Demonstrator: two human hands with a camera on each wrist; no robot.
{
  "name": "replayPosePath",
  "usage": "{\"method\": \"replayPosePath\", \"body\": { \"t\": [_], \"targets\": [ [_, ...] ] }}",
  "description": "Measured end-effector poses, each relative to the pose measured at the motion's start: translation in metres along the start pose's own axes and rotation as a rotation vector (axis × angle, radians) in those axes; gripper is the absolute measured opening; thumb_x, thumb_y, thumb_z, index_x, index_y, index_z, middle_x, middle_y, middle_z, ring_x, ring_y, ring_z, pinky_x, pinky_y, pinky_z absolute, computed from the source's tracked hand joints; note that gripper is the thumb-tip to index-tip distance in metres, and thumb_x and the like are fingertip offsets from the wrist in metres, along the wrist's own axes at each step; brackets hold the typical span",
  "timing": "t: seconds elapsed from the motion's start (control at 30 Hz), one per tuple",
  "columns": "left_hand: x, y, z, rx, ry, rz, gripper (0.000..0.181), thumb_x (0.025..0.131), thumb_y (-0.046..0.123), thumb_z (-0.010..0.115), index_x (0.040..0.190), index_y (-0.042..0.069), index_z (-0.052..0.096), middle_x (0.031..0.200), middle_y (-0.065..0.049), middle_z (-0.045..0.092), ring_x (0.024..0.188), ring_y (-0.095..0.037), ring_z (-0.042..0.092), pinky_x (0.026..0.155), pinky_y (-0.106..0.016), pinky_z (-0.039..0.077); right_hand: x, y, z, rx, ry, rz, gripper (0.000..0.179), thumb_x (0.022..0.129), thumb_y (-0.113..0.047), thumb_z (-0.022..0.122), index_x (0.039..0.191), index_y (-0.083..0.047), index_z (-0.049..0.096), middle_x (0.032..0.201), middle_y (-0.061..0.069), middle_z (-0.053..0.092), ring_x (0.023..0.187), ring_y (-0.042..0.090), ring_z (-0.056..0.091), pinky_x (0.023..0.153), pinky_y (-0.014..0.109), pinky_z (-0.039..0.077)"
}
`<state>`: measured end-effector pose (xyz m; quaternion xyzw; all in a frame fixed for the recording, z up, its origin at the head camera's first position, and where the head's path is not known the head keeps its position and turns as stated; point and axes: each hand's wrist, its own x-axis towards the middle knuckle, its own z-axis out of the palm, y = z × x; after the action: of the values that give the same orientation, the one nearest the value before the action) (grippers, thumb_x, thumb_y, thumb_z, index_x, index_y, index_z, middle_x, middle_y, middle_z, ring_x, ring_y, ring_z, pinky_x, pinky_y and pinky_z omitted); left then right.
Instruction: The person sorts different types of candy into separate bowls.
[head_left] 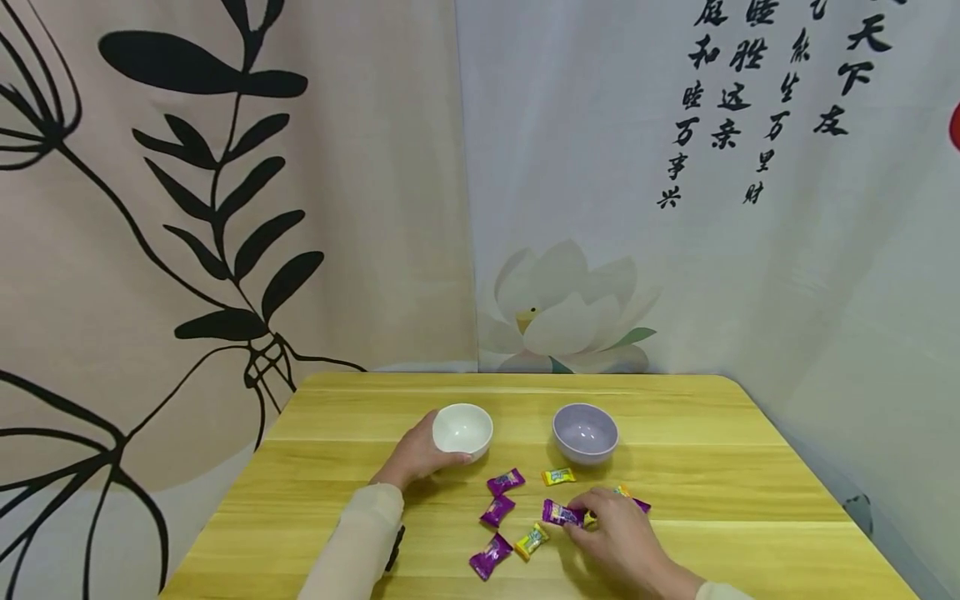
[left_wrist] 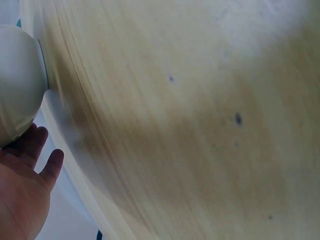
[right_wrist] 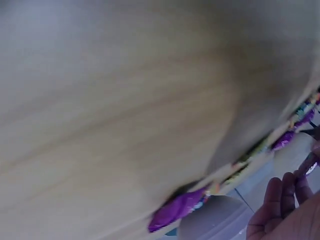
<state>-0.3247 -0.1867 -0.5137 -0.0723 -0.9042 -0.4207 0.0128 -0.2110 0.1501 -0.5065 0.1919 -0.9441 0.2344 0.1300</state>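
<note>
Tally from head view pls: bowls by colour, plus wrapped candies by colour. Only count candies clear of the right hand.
White bowl: 1
Lavender bowl: 1
Purple candies: 3
Yellow candies: 2
Total: 7
Excluded: partly covered candies at the right hand.

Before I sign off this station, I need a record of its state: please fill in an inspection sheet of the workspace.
Surface: table with yellow wood grain.
Job's things: white bowl, lavender bowl, loose purple candies and yellow candies, some partly hidden by a hand.
Clutter: nothing seen.
Left grip: holds the white bowl at its side.
Right grip: pinches a purple candy.
Cables: nothing seen.
Surroundings: backdrop printed with black plants, a pale flower and black characters.
</note>
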Motion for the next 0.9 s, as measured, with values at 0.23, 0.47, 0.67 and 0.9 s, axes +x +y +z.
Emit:
{"method": "replayPosePath", "body": {
  "t": [0.23, 0.47, 0.67, 0.9],
  "targets": [
    [0.0, -0.001, 0.001, 0.003, 0.0, 0.003, 0.105, 0.064, 0.049, 0.091, 0.146, 0.007, 0.04, 0.132, -0.013, 0.057, 0.117, -0.033, 0.057, 0.097, -0.054, 0.047, 0.024, -0.017, 0.004, 0.039, 0.017, 0.021, 0.019, 0.077, -0.031, 0.082, 0.092, -0.022, 0.075, 0.083, -0.016, 0.06, 0.077, 0.007, 0.058, 0.067, 0.028, 0.048],
    [0.0, -0.004, 0.002, 0.002, 0.0, 0.008, 0.107, 0.064, 0.051, 0.091, 0.147, 0.007, 0.04, 0.132, -0.013, 0.057, 0.117, -0.033, 0.057, 0.098, -0.054, 0.046, 0.056, -0.034, 0.012, 0.137, -0.002, 0.066, 0.019, 0.081, -0.032, 0.079, 0.094, -0.018, 0.075, 0.088, -0.009, 0.065, 0.08, 0.012, 0.061, 0.069, 0.033, 0.05],
    [0.001, -0.004, 0.002, -0.004, 0.0, 0.004, 0.107, 0.063, 0.052, 0.091, 0.147, 0.01, 0.04, 0.132, -0.011, 0.057, 0.117, -0.031, 0.057, 0.098, -0.053, 0.046, 0.089, -0.042, 0.023, 0.187, 0.02, 0.109, 0.02, 0.083, -0.031, 0.077, 0.096, -0.016, 0.075, 0.086, -0.005, 0.065, 0.075, 0.011, 0.057, 0.063, 0.033, 0.048],
    [-0.002, 0.0, 0.001, 0.004, -0.006, 0.022, 0.103, 0.065, 0.051, 0.09, 0.145, 0.008, 0.041, 0.13, -0.01, 0.059, 0.113, -0.029, 0.059, 0.095, -0.052, 0.048, 0.123, -0.05, 0.036, 0.184, 0.018, 0.213, 0.024, 0.083, -0.035, 0.075, 0.096, -0.014, 0.075, 0.087, -0.003, 0.068, 0.077, 0.015, 0.059, 0.071, 0.038, 0.051]
  ]
}}
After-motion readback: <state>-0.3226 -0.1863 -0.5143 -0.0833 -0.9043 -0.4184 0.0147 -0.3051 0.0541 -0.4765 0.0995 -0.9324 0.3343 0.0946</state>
